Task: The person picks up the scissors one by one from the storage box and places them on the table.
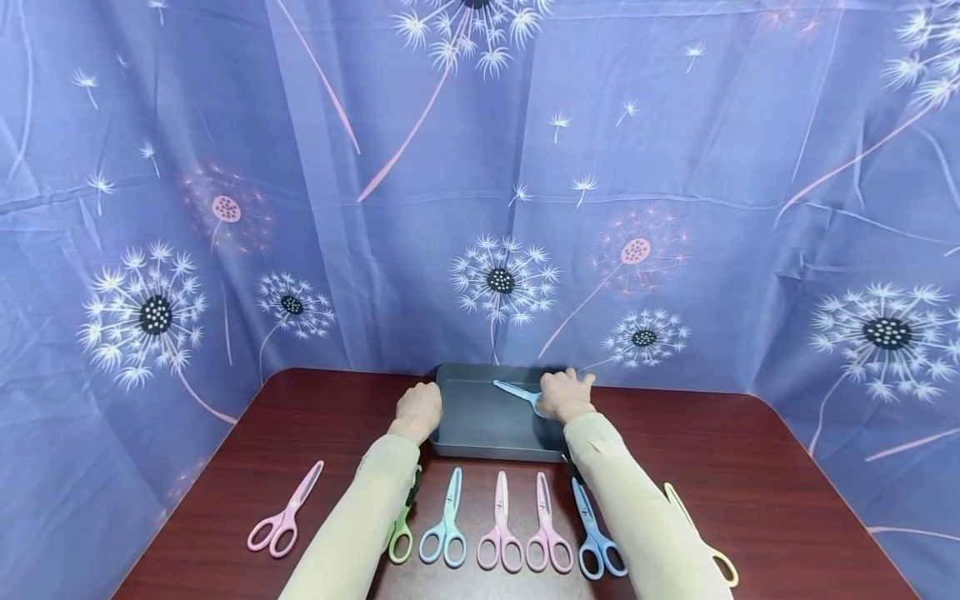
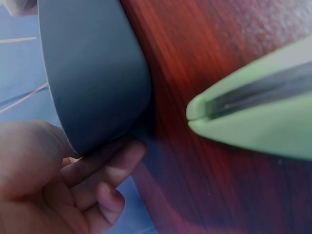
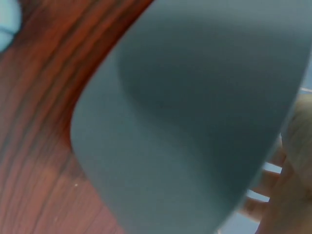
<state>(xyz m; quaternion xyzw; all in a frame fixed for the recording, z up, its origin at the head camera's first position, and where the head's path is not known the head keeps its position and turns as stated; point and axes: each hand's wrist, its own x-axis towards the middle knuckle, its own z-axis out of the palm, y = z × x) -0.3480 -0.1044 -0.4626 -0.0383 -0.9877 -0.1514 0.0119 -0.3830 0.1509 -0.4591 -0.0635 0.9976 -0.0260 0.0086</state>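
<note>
A dark grey tray lies near the back of the table, with light-blue scissors inside. The scissors' handles are partly hidden by my right hand, which grips the tray's right side. In the right wrist view, fingers reach along the outside of the tray wall. My left hand holds the left side; its fingers curl under the tray in the left wrist view. Green scissors lie below the left forearm, their green-edged blades close to that wrist camera.
Pink scissors lie at left. Before the tray stand teal scissors, pink scissors, more pink scissors and blue scissors. Yellow scissors lie partly under the right forearm. A blue dandelion curtain hangs behind the table.
</note>
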